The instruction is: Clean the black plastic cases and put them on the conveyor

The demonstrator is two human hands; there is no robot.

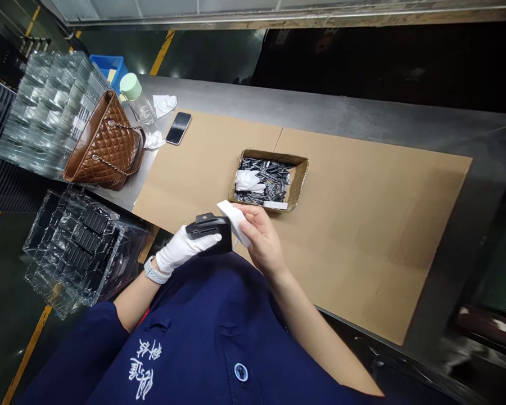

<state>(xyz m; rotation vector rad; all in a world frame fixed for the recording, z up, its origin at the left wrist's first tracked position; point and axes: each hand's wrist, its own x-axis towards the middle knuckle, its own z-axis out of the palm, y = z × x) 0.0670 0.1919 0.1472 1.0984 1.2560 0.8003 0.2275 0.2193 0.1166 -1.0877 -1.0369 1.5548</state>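
My left hand point(185, 247), in a white glove, grips a black plastic part point(219, 233) in front of my chest. Bare, my right hand point(261, 236) pinches a white block point(235, 222) against the right end of that part. Just beyond my hands, an open cardboard box point(297, 183) holds many small dark pieces point(274, 171), a crumpled white cloth or glove point(248, 181) and another white block point(275, 205).
Brown cardboard point(362, 225) covers much of the grey table point(341, 109). Farther left are a phone point(178, 128), white tissues point(164, 104), a bottle point(143, 107), a brown quilted bag point(109, 146), a blue bin point(116, 66) and stacked clear trays point(46, 107). Trays with black parts point(84, 247) sit lower left.
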